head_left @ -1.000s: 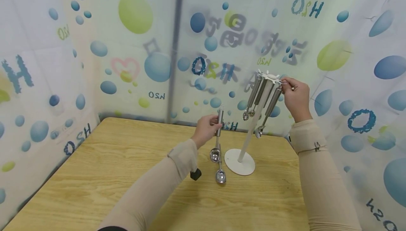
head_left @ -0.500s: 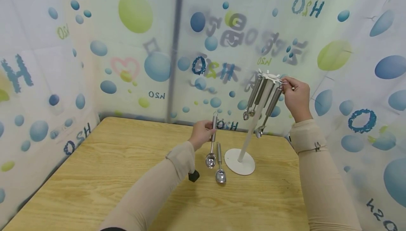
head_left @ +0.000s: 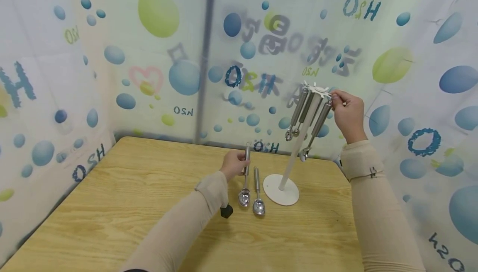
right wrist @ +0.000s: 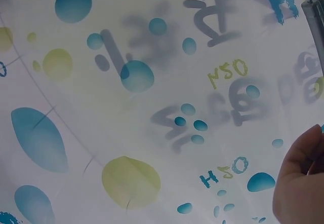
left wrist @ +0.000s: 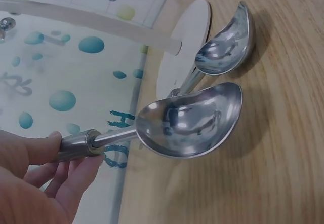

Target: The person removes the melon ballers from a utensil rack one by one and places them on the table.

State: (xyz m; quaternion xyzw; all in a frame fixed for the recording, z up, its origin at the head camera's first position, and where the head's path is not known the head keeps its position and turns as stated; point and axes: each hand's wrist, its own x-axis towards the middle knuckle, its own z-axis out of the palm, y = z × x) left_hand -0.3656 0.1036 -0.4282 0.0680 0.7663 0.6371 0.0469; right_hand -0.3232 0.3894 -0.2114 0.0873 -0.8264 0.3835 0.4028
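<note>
My left hand (head_left: 233, 164) grips the steel handle of an ice cream scoop (head_left: 244, 197), its bowl low over the wooden table. The left wrist view shows thumb and fingertips pinching that handle near the neck, with the shiny bowl (left wrist: 190, 122) facing up. Just right of it a second steel scoop (head_left: 259, 206) lies on the table. Beyond it rises a white utensil stand (head_left: 281, 199) with a round base and a hooked top. My right hand (head_left: 349, 116) pinches a hook at the top's right side; in the right wrist view only part of that hand (right wrist: 298, 183) shows.
Several steel-handled utensils (head_left: 304, 112) hang from the stand, including a scoop (head_left: 305, 152) at the right. A small black block-like piece (head_left: 226, 211) is by my left wrist. A curtain (head_left: 157, 56) with printed bubbles surrounds the wooden table (head_left: 112, 205).
My left hand has moved down and left with the scoop, bringing it beside the second scoop, near the tabletop. The right hand stays at the stand's top.
</note>
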